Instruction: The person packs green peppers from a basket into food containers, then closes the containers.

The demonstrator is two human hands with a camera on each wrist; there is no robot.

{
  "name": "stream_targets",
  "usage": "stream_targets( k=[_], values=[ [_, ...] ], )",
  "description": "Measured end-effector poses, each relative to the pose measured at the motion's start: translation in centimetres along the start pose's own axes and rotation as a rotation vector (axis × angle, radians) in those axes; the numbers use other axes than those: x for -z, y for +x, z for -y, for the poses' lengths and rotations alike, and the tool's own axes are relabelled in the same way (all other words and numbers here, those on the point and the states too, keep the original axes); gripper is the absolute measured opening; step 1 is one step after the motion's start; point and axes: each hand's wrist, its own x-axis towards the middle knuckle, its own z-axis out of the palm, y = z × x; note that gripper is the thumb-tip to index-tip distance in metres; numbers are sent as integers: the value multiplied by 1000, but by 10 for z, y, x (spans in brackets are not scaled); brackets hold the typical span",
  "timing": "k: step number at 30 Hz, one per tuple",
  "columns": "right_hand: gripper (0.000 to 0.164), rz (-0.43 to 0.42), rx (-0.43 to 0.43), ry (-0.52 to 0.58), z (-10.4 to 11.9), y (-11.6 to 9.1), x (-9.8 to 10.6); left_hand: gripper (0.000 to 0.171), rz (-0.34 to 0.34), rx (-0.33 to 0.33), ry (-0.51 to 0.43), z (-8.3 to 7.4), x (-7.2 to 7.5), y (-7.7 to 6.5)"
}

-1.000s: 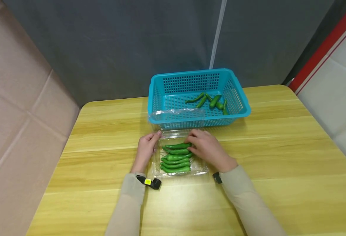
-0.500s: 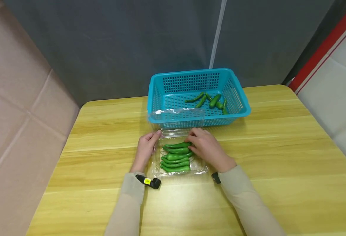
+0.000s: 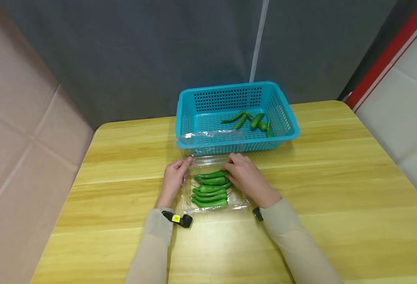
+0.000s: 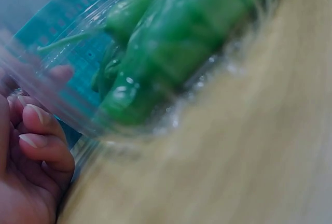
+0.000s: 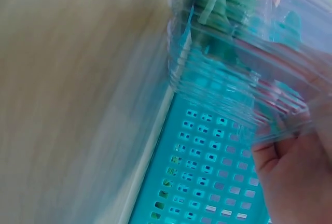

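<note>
In the head view a lidded clear plastic box (image 3: pixel 237 202) stands open on the table, with several green chili peppers (image 3: pixel 209 203) lying side by side inside. At its back left corner my left hand (image 3: pixel 173 179) pinches the rim near the hinge, thumb on top; in the left wrist view its curled fingers (image 4: pixel 49 143) lie beside the clear wall. My right hand (image 3: pixel 247 177) reaches over the right side, fingertips gripping the right end of the rearmost green chili pepper (image 3: pixel 211 174). Plastic partly covers the right fingers (image 5: pixel 270 154) in the right wrist view.
Behind the box stands a blue perforated basket (image 3: pixel 183 114) with several green chili peppers (image 3: pixel 256 121) in its right half. The raised clear lid (image 3: pixel 212 139) leans against the basket's front. A dark curtain (image 3: pixel 141 59) hangs behind the wooden table (image 3: pixel 336 177).
The rear peppers shift slightly under my right fingers. The left hand keeps its hold on the box. The head view has drifted a little, moving the scene slightly left.
</note>
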Motion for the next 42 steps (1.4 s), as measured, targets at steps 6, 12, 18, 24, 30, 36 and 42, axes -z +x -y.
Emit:
stream_targets(
  k=[6,12,18,24,30,36,42],
  values=[
    [18,-11,-6,-11,1,0,0,47,32,-2,-10,-17,1,-7],
    [18,-1,-10,-33,4,1,-1,43,36,-1,1,-21,3,-11],
    [18,4,-21,-36,5,0,-2,46,41,21,14,-17,2,-12],
    [20,3,-14,-31,4,-1,-3,53,20,17,7,2,2,-3],
    [22,14,-8,-15,3,0,-2,49,-10,-5,-3,14,1,2],
    [19,40,-40,15,3,1,3,47,-10,-19,-20,11,0,2],
    [20,106,-96,80,4,2,14,48,0,-13,-31,9,0,3]
  ],
)
